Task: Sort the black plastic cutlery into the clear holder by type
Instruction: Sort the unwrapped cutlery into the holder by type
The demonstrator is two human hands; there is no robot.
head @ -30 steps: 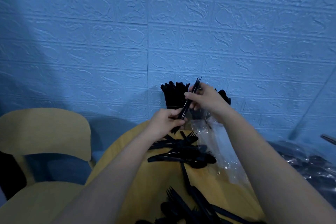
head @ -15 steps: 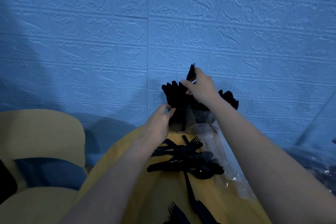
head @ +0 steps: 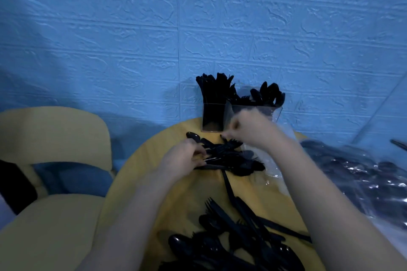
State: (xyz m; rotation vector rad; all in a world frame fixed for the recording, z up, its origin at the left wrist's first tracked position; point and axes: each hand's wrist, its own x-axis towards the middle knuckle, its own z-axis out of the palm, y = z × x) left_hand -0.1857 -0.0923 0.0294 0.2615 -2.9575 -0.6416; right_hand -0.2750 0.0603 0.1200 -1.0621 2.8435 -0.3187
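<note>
Nearest, a loose heap of black cutlery (head: 231, 240) covers the yellow table (head: 136, 182). Beyond it, the left hand (head: 182, 158) pinches handles in the middle pile (head: 231, 158), which lie crosswise, pointing right. The blurred right hand (head: 248, 130) hovers curled, apparently empty, before the clear holder (head: 212, 119).

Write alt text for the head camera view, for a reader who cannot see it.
A person's left hand grips black plastic cutlery from a small pile on a round yellow table, while the blurred right hand hovers just beyond it. A clear holder packed with upright cutlery stands against a blue wall; more cutlery lies nearer.
</note>
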